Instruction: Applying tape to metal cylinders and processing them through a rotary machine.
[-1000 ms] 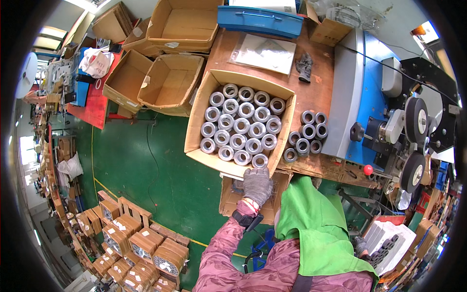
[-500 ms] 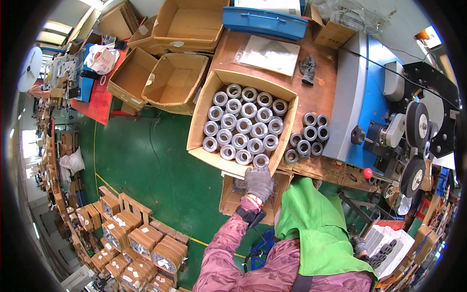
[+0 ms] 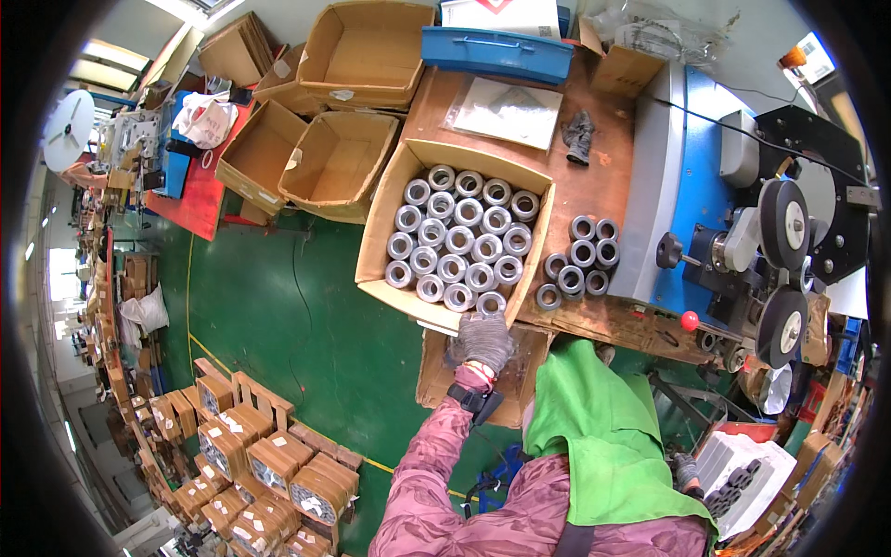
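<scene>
An open cardboard box (image 3: 390,198) holds several rows of shiny steel rings (image 3: 459,239) standing with their holes up. My left hand (image 3: 484,342), in a grey glove, reaches over the box's near wall. Its fingers are closed at the rim of the nearest steel ring (image 3: 491,304); the palm side is hidden. Far to the lower right, my right hand (image 3: 685,469), also gloved, shows beyond the green cloth (image 3: 599,418). It is beside a white block (image 3: 747,473) with dark rings; its fingers are too small and partly hidden to read.
Loose dark rings (image 3: 582,253) stand on the wooden table (image 3: 603,190) right of the box. A blue-grey machine with black wheels (image 3: 784,227) rises at the right. Behind lie a glove (image 3: 577,137) and a blue tray (image 3: 497,54). Cardboard boxes (image 3: 339,158) stand at the left.
The view has shifted slightly, moving the table and machine a little leftward in the picture. My left hand stays at the same ring by the box's near wall.
</scene>
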`<move>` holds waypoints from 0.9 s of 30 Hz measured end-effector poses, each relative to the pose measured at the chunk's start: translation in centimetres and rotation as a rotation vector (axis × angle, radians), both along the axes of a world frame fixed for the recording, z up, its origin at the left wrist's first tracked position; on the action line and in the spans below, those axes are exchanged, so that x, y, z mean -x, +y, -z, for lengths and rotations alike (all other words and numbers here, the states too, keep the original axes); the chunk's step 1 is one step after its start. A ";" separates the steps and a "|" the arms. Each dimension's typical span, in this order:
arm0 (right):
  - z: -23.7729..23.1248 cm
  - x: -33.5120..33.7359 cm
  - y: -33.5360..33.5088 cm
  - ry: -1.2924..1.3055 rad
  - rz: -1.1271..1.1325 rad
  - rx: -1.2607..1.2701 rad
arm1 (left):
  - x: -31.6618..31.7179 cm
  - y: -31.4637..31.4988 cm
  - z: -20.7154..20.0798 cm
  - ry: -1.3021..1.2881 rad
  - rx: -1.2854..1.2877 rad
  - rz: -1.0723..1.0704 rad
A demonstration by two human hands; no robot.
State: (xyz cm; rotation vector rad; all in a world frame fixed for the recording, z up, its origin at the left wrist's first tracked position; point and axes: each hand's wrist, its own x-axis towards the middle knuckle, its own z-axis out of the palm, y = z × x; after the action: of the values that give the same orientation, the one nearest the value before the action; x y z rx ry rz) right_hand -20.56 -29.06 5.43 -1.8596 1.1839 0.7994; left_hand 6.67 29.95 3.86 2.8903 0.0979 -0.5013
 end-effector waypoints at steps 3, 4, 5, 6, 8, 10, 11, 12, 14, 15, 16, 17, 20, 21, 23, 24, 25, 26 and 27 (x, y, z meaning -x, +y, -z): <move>1.4 1.6 -2.4 -0.111 -0.507 0.105 | -0.6 -0.5 -1.4 -0.012 -0.002 0.025; 1.7 2.6 -2.7 -0.150 -0.664 0.149 | -0.5 -0.7 -0.5 -0.052 -0.002 0.027; 1.7 3.3 -2.6 -0.159 -0.624 0.166 | -1.2 -1.2 -1.2 0.070 0.026 0.033; 1.7 3.6 -2.6 -0.163 -0.575 0.117 | -1.4 -1.5 -1.2 0.025 0.054 0.058; 0.9 3.2 -1.5 -0.207 -0.550 0.096 | -0.8 -1.5 -0.7 -0.113 0.054 0.072; -0.4 0.3 0.9 -0.108 -0.596 0.156 | 0.6 -0.4 -0.2 -0.210 -0.018 0.039; 0.0 0.2 0.6 0.026 -0.595 0.191 | 0.3 -0.2 -1.5 -0.092 0.043 0.072; 1.9 1.8 -0.7 -0.071 -0.680 0.246 | 0.2 -0.4 -1.1 -0.116 0.044 0.114; 2.9 3.5 -2.1 -0.187 -0.723 0.317 | 0.0 -0.2 0.4 -0.017 -0.081 0.073; 0.7 0.5 -0.6 -0.121 -0.457 0.104 | 0.6 0.5 -0.1 0.071 -0.149 0.011; -1.3 -1.0 0.1 -0.057 -0.187 -0.105 | 0.5 0.0 -0.5 0.089 -0.187 0.007; -1.2 -0.3 -0.6 -0.092 -0.159 -0.107 | 0.1 -0.8 -1.0 0.103 -0.223 0.006; 2.5 2.8 -4.3 -0.044 -0.163 -0.057 | 0.2 -1.6 -0.3 0.068 -0.088 -0.001; 3.1 2.9 -5.2 0.010 -0.227 -0.002 | 0.8 -3.5 -1.3 0.021 -0.129 -0.055; 5.8 4.7 -8.1 -0.020 -0.270 0.016 | 2.5 -6.3 -1.8 -0.214 -0.188 0.085; 6.6 4.8 -9.2 -0.046 -0.361 0.069 | 3.2 -8.7 -2.3 -0.161 -0.121 0.036; 6.8 4.9 -10.2 -0.072 -0.456 0.121 | 4.2 -11.0 -2.6 -0.106 -0.054 -0.018; 6.8 4.7 -11.2 -0.025 -0.358 0.063 | 5.4 -12.4 -1.4 -0.080 0.059 -0.025; 8.2 5.4 -12.6 0.002 -0.174 -0.074 | 6.6 -14.2 -0.4 -0.053 0.182 -0.023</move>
State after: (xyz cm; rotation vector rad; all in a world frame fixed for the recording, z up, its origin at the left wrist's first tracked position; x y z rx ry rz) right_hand -26.00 -41.70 -2.73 -1.9188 0.9892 0.9282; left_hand 0.11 15.76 4.25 2.7187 0.0732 -0.4069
